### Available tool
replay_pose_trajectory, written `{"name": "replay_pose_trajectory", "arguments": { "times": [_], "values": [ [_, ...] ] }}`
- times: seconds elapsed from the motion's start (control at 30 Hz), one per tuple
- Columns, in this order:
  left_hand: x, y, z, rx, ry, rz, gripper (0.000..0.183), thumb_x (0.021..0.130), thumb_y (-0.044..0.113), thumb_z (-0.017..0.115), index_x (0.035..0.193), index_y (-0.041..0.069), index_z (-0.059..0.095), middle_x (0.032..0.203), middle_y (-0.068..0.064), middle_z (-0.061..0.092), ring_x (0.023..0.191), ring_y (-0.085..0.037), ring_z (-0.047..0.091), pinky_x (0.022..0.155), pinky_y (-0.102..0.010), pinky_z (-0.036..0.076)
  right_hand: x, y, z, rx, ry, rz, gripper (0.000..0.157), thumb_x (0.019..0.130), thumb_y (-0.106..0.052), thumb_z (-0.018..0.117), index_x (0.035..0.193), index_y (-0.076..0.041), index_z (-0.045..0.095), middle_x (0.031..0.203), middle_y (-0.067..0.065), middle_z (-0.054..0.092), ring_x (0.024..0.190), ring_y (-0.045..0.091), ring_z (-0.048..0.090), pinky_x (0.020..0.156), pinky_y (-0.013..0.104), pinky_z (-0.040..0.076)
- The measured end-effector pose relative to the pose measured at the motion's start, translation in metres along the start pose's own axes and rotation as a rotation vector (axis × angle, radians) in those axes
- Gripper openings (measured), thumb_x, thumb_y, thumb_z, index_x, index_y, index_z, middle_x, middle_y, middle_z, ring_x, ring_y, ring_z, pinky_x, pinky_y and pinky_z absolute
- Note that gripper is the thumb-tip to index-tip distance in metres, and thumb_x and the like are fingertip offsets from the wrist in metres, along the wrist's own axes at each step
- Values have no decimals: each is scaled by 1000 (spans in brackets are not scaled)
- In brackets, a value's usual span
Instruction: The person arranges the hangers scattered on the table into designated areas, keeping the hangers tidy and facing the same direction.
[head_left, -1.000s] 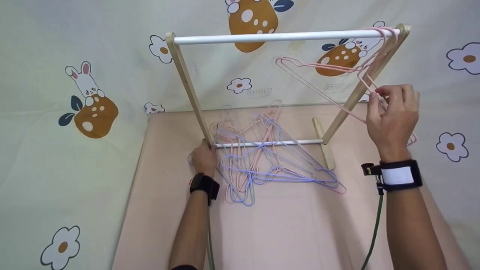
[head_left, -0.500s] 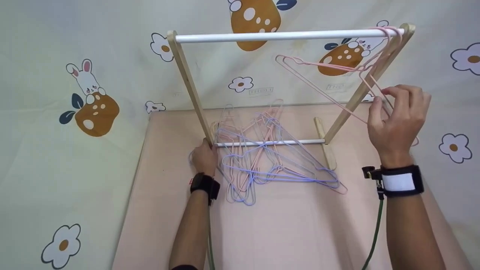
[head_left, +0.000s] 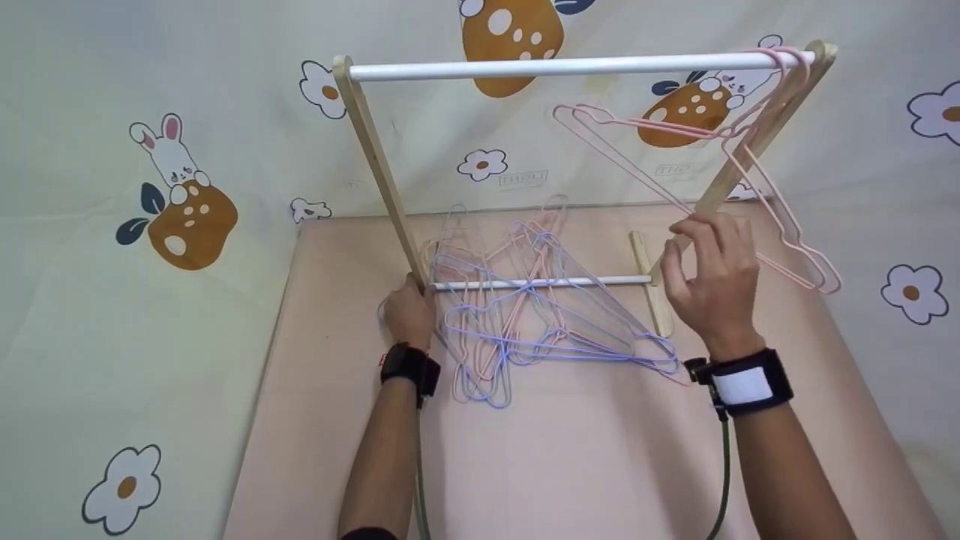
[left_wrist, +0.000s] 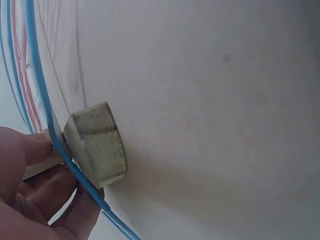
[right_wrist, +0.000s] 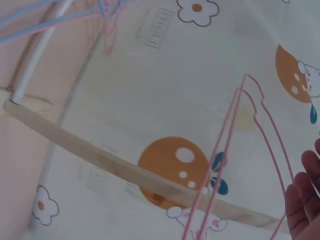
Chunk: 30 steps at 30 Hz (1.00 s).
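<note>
A small garment rack has a white top rail (head_left: 570, 67) and wooden side posts. My left hand (head_left: 409, 315) grips the foot of its left post; in the left wrist view the fingers curl round the wood beside the wooden end (left_wrist: 100, 147), and a blue hanger wire (left_wrist: 46, 95) crosses in front. Two pink hangers (head_left: 726, 135) hang from the rail's right end. My right hand (head_left: 716, 281) is just below and left of them, in front of the right post, fingers loosely bent and holding nothing. In the right wrist view, its fingertips (right_wrist: 297, 205) show at the right edge.
A tangled pile of blue and pink wire hangers (head_left: 555, 354) lies over the lower white bar (head_left: 615, 281), on the pink surface (head_left: 555, 465). Behind stands a patterned cloth wall (head_left: 247, 90). A green cable (head_left: 724, 480) runs from each wrist strap.
My right hand has let go of the pink hanger and moved left and down, away from its right arm. Both pink hangers stay on the rail. My left hand keeps its place.
</note>
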<state>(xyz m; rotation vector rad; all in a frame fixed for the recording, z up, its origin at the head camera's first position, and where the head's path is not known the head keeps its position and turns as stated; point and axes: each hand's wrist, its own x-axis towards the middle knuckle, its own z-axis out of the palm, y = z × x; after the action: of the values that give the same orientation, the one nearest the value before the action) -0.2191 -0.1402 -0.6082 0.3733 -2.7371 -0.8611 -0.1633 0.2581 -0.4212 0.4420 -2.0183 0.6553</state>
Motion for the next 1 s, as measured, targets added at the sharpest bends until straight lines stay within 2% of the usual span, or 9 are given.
{"name": "replay_pose_trajectory", "arguments": {
  "times": [0.1, 0.37, 0.5, 0.63, 0.83, 1.0],
  "values": [
    [-3, 6, -6, 7, -11, -9, 23, 104, 21, 76, 107, -2, 70, 91, -22, 77, 87, -47, 74, 77, -61, 54, -18, 5, 12, 24, -82, 10, 15, 96, -8, 67, 103, 4, 73, 106, 23, 70, 95, 48, 59, 79, 57, 45],
    [-4, 5, -8, 5, 16, 21, 26, 105, 23, 75, 106, -1, 68, 90, -26, 75, 87, -52, 74, 77, -63, 57, -61, 17, 42, 12, -257, 55, 15, 95, -5, 70, 108, 3, 71, 108, 19, 68, 95, 42, 60, 76, 53, 51],
    [-1, -6, 5, -3, 62, 62, 23, 102, 20, 77, 101, 0, 66, 85, -25, 74, 83, -52, 73, 72, -65, 55, -81, 25, 54, -12, -324, 84, 15, 95, -5, 72, 109, 1, 70, 107, 17, 67, 92, 40, 59, 74, 51, 52],
    [2, -14, 13, -3, 79, 70, 23, 101, 20, 78, 100, 1, 65, 83, -23, 73, 80, -51, 73, 69, -64, 54, -96, 32, 63, -18, -362, 121, 16, 94, -4, 74, 109, 1, 70, 105, 16, 66, 91, 40, 59, 74, 52, 52],
    [-5, 6, -8, -15, 17, 6, 25, 104, 22, 77, 109, -1, 70, 91, -24, 76, 87, -51, 74, 77, -63, 56, -110, 41, 71, -3, -435, 199, 17, 96, -6, 74, 112, 1, 70, 107, 17, 67, 98, 41, 60, 81, 55, 54],
    [-4, 9, -12, 9, -15, -23, 29, 106, 25, 76, 115, -2, 71, 97, -23, 78, 91, -49, 75, 81, -61, 56, -119, 48, 77, 3, -510, 305, 20, 99, -8, 71, 115, 2, 70, 112, 20, 67, 105, 43, 60, 89, 57, 53]
  ]
}}
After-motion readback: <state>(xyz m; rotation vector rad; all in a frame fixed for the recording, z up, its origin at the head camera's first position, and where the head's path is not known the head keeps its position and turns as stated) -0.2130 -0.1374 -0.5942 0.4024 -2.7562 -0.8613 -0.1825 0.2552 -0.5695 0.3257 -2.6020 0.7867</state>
